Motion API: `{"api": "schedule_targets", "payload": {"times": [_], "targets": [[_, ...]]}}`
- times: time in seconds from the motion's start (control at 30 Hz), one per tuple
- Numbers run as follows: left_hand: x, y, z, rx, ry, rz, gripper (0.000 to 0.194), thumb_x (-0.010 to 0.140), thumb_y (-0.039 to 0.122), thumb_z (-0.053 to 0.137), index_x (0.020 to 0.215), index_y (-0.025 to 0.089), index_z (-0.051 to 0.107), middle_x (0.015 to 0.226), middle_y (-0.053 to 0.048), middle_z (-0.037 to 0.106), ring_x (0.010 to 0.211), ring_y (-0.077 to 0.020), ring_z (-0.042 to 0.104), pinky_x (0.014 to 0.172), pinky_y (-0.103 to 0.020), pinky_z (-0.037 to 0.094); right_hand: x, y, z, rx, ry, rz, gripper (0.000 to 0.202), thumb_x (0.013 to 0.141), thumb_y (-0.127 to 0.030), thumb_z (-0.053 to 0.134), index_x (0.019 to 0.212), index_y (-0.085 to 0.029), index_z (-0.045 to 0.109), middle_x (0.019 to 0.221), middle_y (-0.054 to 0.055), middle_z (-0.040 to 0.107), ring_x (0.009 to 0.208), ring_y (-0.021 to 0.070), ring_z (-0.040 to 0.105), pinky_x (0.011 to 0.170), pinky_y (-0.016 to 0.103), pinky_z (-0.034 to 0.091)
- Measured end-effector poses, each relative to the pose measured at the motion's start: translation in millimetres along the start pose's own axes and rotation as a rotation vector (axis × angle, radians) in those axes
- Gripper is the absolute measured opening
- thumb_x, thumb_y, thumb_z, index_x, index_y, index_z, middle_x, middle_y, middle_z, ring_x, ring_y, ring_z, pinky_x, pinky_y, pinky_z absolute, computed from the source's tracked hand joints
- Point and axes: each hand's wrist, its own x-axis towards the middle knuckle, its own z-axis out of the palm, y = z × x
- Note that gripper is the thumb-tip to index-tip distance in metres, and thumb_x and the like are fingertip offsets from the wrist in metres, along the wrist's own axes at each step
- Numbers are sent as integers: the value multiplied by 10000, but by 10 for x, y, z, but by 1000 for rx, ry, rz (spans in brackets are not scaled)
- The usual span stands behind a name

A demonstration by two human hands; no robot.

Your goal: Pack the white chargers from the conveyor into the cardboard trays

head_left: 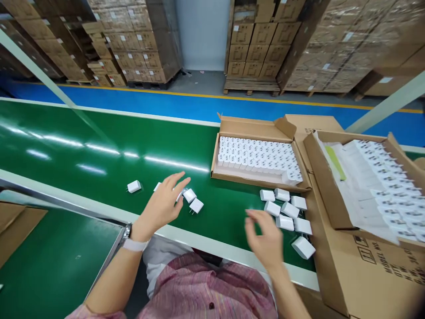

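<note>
My left hand (164, 199) hovers over the green belt with its fingers apart, holding nothing. Just beyond its fingertips lie white plug chargers (196, 205), partly hidden by the hand; another charger (133, 186) rests farther left, prongs pointing left. My right hand (265, 239), slightly blurred, is above the belt near its front edge. Its thumb and forefinger curve loosely toward each other, and nothing shows between them. Right beside it sits a loose group of several chargers (285, 222). Behind that group, an open carton (259, 181) holds rows of upright chargers, prongs up.
At the right, a second open carton (327, 188) with chargers and white lining tilts on a large cardboard box (341, 266). The green belt (99, 150) runs left. A slanted white post (387, 104) stands at right. Stacked cartons (136, 42) line the far side.
</note>
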Motion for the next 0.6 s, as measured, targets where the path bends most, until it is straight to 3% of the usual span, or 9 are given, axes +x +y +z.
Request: {"api": "schedule_targets", "payload": {"times": [0.1, 0.2, 0.27, 0.37, 0.47, 0.6], "targets": [[-107, -292, 539, 76, -312, -131, 642, 843, 64, 504, 1477, 167, 517, 1515, -174, 532, 1444, -372, 448, 1148, -596, 443, 110, -279, 389, -16, -121, -142, 353, 989, -213, 573, 1332, -218, 657, 1330, 145, 655, 1244, 303, 588, 1044, 493, 546], [-77, -365, 831, 110, -452, -68, 726, 797, -28, 485, 1470, 240, 538, 1582, -113, 485, 1499, -364, 371, 1189, -607, 362, 279, -512, 703, -115, -287, -332, 572, 889, -12, 510, 1411, -222, 614, 1495, 131, 560, 1324, 331, 519, 1075, 531, 516], [6, -332, 920, 100, -508, -3, 668, 823, -46, 469, 1413, 247, 580, 1533, -98, 536, 1466, -325, 424, 1206, -576, 340, 383, -557, 798, -152, -352, -434, 677, 843, 59, 465, 1440, -236, 587, 1546, 104, 515, 1339, 319, 498, 1087, 527, 505], [96, -299, 946, 79, -534, 23, 479, 923, 38, 503, 1354, 221, 603, 1356, -115, 623, 1310, -282, 575, 1177, -504, 395, 460, -479, 798, -146, -398, -498, 665, 880, 45, 453, 1457, -266, 562, 1516, 98, 531, 1254, 282, 540, 1068, 495, 519], [59, -308, 928, 70, -495, -24, 452, 960, 156, 585, 1405, 230, 554, 1261, -118, 609, 1142, -285, 661, 1059, -464, 501, 448, -330, 711, -168, -394, -415, 558, 919, -21, 522, 1414, -269, 588, 1409, 131, 583, 1149, 298, 576, 1011, 522, 537], [-93, -193, 1039, -76, -465, -116, 522, 920, 147, 641, 1421, 214, 513, 1237, -109, 585, 1066, -275, 694, 968, -418, 562, 374, -154, 574, -66, -386, -238, 476, 928, -120, 579, 1389, -238, 560, 1304, 152, 585, 1171, 325, 578, 990, 536, 544]]}}
